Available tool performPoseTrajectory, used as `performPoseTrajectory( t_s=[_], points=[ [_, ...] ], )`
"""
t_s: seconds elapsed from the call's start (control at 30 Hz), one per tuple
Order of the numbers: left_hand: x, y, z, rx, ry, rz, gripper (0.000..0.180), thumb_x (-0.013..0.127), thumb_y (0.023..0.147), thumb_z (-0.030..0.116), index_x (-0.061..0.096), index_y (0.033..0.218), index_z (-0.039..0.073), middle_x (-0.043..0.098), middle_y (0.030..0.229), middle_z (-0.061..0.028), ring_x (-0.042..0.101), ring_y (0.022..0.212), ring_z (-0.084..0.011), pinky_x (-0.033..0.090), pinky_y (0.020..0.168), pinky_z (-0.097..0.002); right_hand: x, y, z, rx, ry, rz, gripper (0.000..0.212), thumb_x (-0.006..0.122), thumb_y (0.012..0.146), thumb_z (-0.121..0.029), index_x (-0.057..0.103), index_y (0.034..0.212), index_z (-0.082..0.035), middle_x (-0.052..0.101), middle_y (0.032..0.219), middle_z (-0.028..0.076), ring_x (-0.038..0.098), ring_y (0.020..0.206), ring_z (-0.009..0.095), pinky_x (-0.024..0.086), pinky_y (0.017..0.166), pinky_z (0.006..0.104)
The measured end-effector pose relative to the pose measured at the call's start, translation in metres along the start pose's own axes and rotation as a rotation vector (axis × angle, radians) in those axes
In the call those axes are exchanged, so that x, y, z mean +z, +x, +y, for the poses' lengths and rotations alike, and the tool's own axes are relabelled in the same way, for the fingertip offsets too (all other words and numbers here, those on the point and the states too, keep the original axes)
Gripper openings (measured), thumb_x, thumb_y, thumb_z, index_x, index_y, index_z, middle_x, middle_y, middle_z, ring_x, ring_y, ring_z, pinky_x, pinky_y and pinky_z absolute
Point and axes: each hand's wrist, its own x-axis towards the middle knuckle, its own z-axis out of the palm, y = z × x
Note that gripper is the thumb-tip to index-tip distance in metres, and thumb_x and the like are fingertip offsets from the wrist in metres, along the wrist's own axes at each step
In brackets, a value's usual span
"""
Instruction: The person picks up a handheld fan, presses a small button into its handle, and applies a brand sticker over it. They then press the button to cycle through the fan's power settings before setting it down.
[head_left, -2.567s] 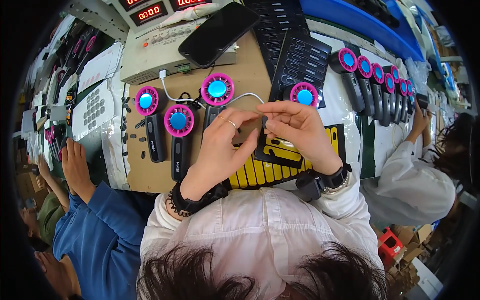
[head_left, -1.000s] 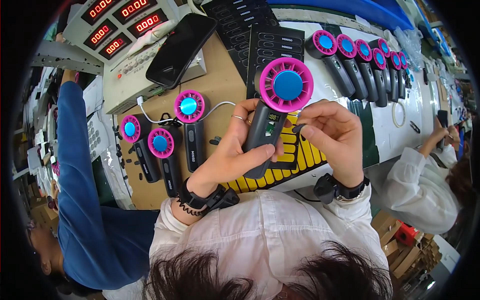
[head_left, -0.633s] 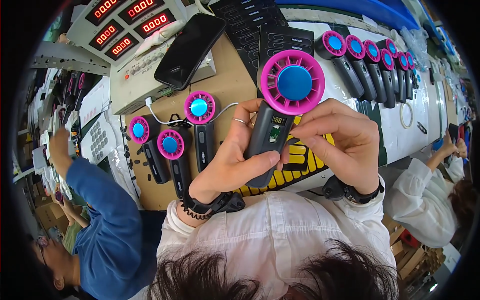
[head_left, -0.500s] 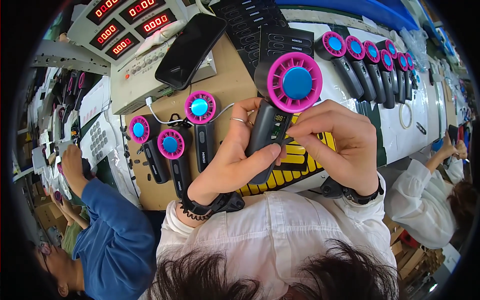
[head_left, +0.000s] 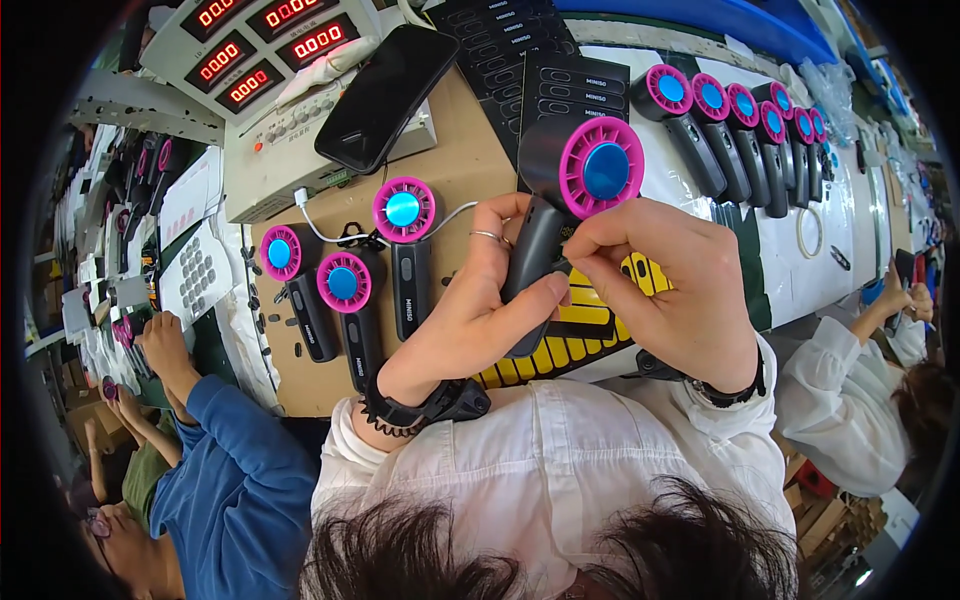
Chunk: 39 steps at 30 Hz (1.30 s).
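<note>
Magenta ring and blue hub mark the head of the handheld fan (head_left: 570,205) we hold above the middle of the surface (head_left: 470,150), over a yellow-and-black striped pad (head_left: 590,325). Our left hand (head_left: 480,310) wraps its dark handle from below, fingers curled and thumb pressed against the lower grip. Our right hand (head_left: 675,290) comes in from the other side, its fingertips pinched together on the front of the handle just under the fan head. Three more fans (head_left: 345,285) of the same kind lie flat on the brown board toward the left edge, one joined to a white cable (head_left: 320,235). Near the far edge a black phone (head_left: 385,80) rests on a grey meter box (head_left: 290,110) with red digit displays. A row of fans (head_left: 740,125) lines the far right corner. Another person's blue sleeve (head_left: 235,470) is at the left edge.
</note>
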Motion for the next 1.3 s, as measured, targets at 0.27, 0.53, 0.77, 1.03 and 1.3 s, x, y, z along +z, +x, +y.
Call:
performPoseTrajectory(
  t_s=[0.27, 0.53, 0.77, 1.03, 1.3],
  points=[
    [0.001, 0.002, 0.000, 0.015, -0.147, -0.037, 0.047, 0.048, 0.088, 0.007, 0.019, 0.124, 0.001, 0.047, 0.103, -0.0100, 0.054, 0.083, -0.0122, 0.046, 0.070, -0.0243, 0.009, -0.003, -0.002, -0.113, -0.163, 0.136, 0.021, 0.065, 0.068, 0.008, 0.064, 0.086, -0.002, 0.063, 0.075, 0.008, 0.062, 0.065, 0.019, 0.048, 0.058, 0.0258],
    [0.003, 0.001, 0.003, -0.018, -0.284, -0.008, 0.044, 0.046, 0.089, 0.007, 0.019, 0.124, 0.003, 0.049, 0.099, -0.0109, 0.056, 0.080, -0.0134, 0.047, 0.069, -0.0258, 0.019, -0.006, 0.007, -0.333, -0.254, 0.239, 0.026, 0.063, 0.066, 0.011, 0.063, 0.090, 0.001, 0.065, 0.082, 0.010, 0.061, 0.070, 0.023, 0.049, 0.060, 0.0275],
    [0.003, 0.001, 0.003, -0.032, -0.363, -0.021, 0.041, 0.042, 0.091, 0.010, 0.019, 0.124, 0.003, 0.052, 0.095, -0.0134, 0.058, 0.079, -0.0161, 0.049, 0.070, -0.0280, 0.019, -0.009, 0.018, -0.387, -0.251, 0.283, 0.033, 0.063, 0.065, 0.012, 0.064, 0.095, -0.002, 0.064, 0.083, 0.008, 0.058, 0.073, 0.022, 0.047, 0.060, 0.0280],
    [0.002, 0.000, 0.002, -0.026, -0.360, -0.050, 0.041, 0.041, 0.091, 0.014, 0.019, 0.125, 0.004, 0.053, 0.097, -0.0157, 0.059, 0.082, -0.0189, 0.050, 0.071, -0.0298, 0.007, -0.008, 0.016, -0.370, -0.456, 0.182, 0.030, 0.064, 0.067, 0.000, 0.067, 0.096, -0.009, 0.056, 0.097, 0.007, 0.050, 0.079, 0.022, 0.039, 0.062, 0.0295],
    [0.003, 0.002, 0.003, -0.042, -0.396, -0.030, 0.042, 0.041, 0.091, 0.017, 0.019, 0.124, 0.004, 0.051, 0.104, -0.0186, 0.059, 0.085, -0.0223, 0.051, 0.071, -0.0329, 0.013, -0.012, 0.030, -0.309, -0.288, 0.205, 0.038, 0.058, 0.070, 0.000, 0.064, 0.106, -0.009, 0.051, 0.109, 0.012, 0.048, 0.093, 0.022, 0.040, 0.068, 0.0305]
  ],
)
